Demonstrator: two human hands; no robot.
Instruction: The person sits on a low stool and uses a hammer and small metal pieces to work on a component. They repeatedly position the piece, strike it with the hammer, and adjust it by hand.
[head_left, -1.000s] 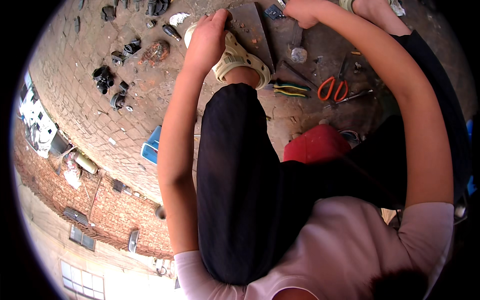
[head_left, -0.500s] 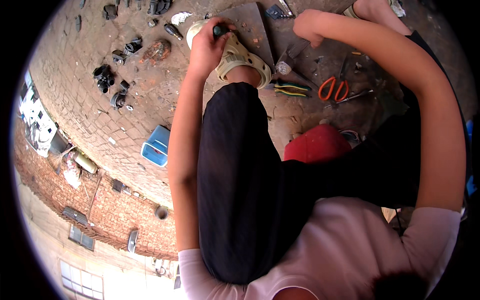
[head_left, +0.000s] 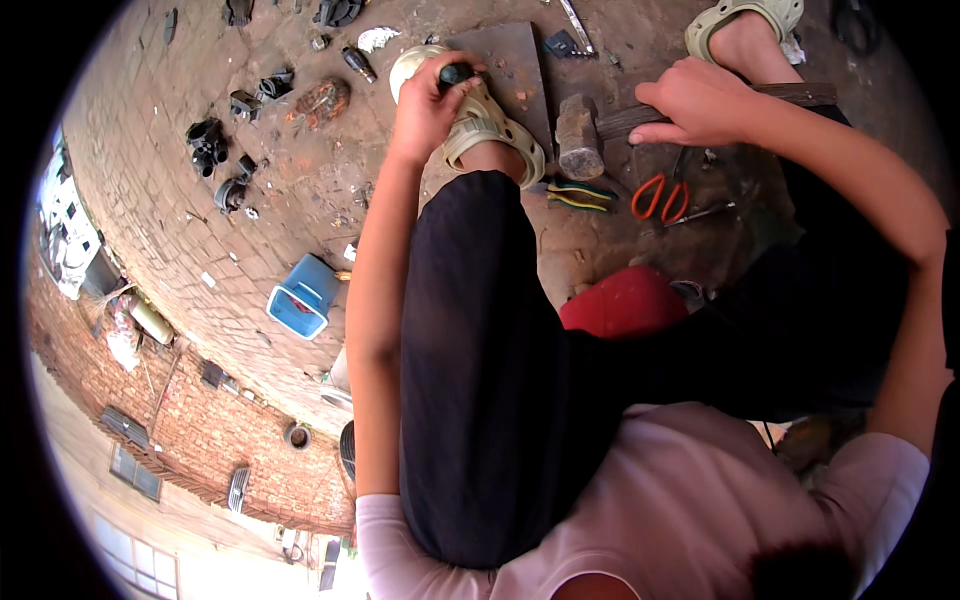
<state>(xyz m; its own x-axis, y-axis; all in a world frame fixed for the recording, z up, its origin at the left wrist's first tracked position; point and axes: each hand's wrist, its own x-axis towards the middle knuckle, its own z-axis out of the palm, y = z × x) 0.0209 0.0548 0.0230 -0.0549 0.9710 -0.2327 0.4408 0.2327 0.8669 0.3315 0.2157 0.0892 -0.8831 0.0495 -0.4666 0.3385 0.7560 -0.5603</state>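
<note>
My right hand [head_left: 695, 105] is closed round the wooden handle of a hammer [head_left: 578, 140]. Its blocky, worn metal head points left, and the handle runs on past my hand to the right. At far left of the work spot, my left hand [head_left: 428, 110] is closed on a dark rounded thing [head_left: 456, 74], of which only the end shows; its kind I cannot make out. That hand is right against the beige clog [head_left: 480, 130] on my left foot. A dark flat metal plate [head_left: 510, 75] lies on the ground beside the clog, partly hidden by it.
Yellow-green handled pliers [head_left: 580, 195] and orange-handled scissors [head_left: 660, 198] lie below the hammer. A red rounded thing [head_left: 625, 303] sits between my legs. Several black parts [head_left: 207, 147] are scattered on the brick ground at left, with a blue bin [head_left: 305, 295] nearer.
My right hand has moved right along with the hammer, whose handle now lies more level and whose head shows more fully. My left hand keeps its hold by the clog. The view has shifted slightly.
</note>
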